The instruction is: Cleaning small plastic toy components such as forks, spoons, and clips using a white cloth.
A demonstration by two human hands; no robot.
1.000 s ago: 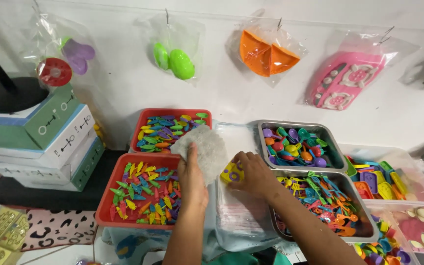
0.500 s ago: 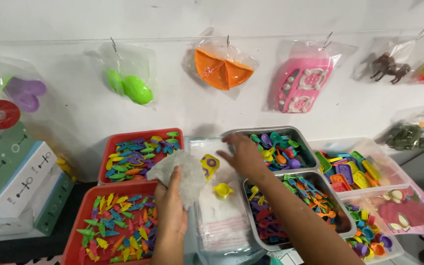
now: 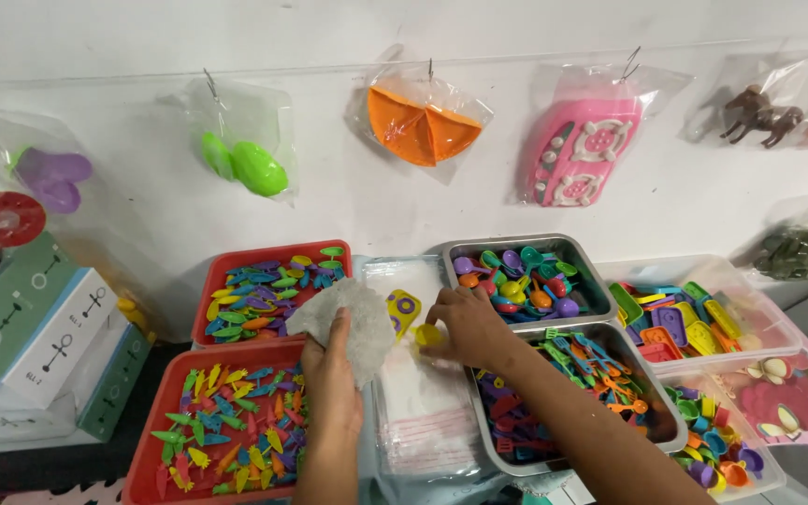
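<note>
My left hand (image 3: 331,367) grips a crumpled clear plastic bag (image 3: 352,320) above the edge of the near red tray (image 3: 163,440). A small yellow toy cup (image 3: 427,334) is pinched in the fingers of my right hand (image 3: 468,323), just over a stack of clear zip bags (image 3: 420,411). A yellow toy piece with purple marks (image 3: 403,308) lies right beside the bag, left of my right hand.
A far red tray (image 3: 273,254) and the near one hold small coloured toy pieces. Two metal trays (image 3: 554,245) (image 3: 673,421) and clear bins (image 3: 755,309) of toys stand to the right. Bagged toys (image 3: 423,126) hang on the wall. Boxes (image 3: 39,346) are stacked at left.
My right hand came back from the far metal tray and closed on the yellow cup that lay on the zip bags. The left hand kept the plastic bag.
</note>
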